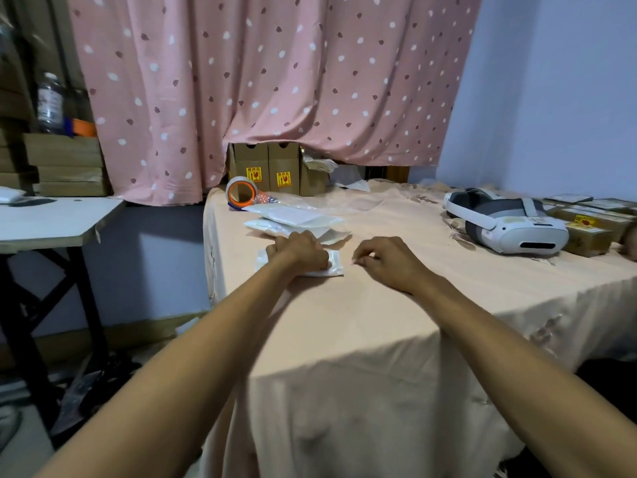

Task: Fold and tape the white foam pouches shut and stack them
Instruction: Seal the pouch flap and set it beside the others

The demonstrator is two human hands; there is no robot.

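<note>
Head view, one moment of the pouch-sealing task. My left hand [300, 251] lies on a small, flat white foam pouch [333, 264] near the left edge of the peach cloth-covered table [379, 326]. Its fingers are bent down over the pouch and bear on it, and only the pouch's right end and a sliver at its left show past the hand. My right hand [386, 260] hovers just beside that right end, apart from the foam, fingers loosely curled and thumb near the forefinger. I cannot tell whether a strip of clear tape is pinched there. Just behind the left hand lies a loose pile of white foam pouches [293, 219], overlapping rather than squared. Behind that pile, at the table's far left corner, stands a roll of clear tape on an orange core [241, 193]. A white headset [503, 225] sits well apart on the right. I judge the pouch to be very light, soft and springy. A fold in it will probably try to open once the pressure comes off, and on the cloth it will shift at a slight push. It is best held by pressing flat across the folded flap, leaving the seam bare for tape. To lift it, I would pinch it gently at one free end, since a hard squeeze would crease the foam.
</note>
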